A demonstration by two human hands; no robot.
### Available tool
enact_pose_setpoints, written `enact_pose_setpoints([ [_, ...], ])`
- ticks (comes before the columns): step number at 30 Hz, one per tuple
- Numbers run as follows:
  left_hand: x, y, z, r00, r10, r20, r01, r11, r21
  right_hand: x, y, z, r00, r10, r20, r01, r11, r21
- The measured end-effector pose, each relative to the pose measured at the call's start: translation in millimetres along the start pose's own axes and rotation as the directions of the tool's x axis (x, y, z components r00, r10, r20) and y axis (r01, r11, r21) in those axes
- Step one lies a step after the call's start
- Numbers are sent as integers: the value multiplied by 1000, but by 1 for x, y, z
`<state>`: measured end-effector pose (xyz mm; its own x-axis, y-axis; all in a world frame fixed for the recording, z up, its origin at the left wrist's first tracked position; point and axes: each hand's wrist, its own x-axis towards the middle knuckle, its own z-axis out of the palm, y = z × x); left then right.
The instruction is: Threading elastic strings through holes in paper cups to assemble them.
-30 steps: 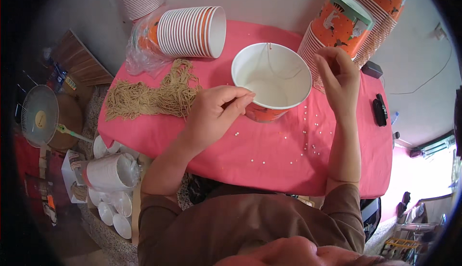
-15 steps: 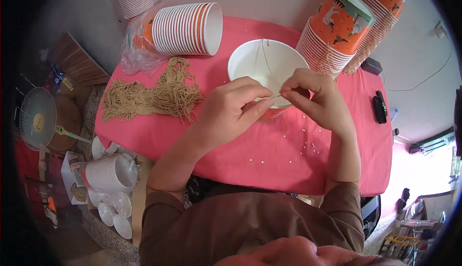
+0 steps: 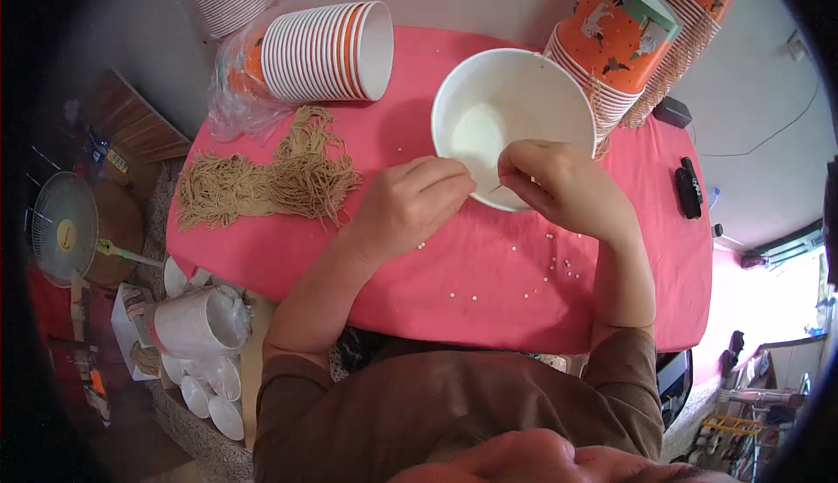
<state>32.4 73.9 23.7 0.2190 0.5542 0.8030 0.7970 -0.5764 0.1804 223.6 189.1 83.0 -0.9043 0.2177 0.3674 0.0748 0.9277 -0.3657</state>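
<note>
Head view, left to right: at the lower left of the frame, a wrapped stack of white tubs lies below the table's edge. Left of centre, a loose bundle of tan cords is spread on the pink cloth, and above it another stack of tubs lies on its side, partly in clear plastic.

Your left hand comes next, thumb and fingers drawn together at the near-left rim of the white-lined tub; you hide whatever is between those fingertips, so I cannot tell what they grip. The tub is in the upper centre, mouth facing the camera.

Your right hand is over its near-right rim, finger and thumb pinching a thin cord whose end pokes out below. Half a second ago your fingertips met in front of the tub; now they are apart, and the tub's mouth shows wider. I judge that you are working the cord at the near rim.

Small white beads dot the cloth below. At the upper right stand orange patterned tubs, with a black box just beside them.
</note>
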Motion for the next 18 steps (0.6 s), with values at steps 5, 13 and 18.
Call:
enact_pose_setpoints([
  [5,-6,-4,1,998,64,4,-64,998,24,-1,-2,3,1000,-1,30,1,1000,-19],
  [13,-5,-2,-1,992,124,13,-125,989,76,-1,-7,2,999,-2,54,3,1000,-21],
  [18,-6,-2,-2,991,131,16,-132,989,74,-2,-5,4,998,12,62,-9,999,-39],
])
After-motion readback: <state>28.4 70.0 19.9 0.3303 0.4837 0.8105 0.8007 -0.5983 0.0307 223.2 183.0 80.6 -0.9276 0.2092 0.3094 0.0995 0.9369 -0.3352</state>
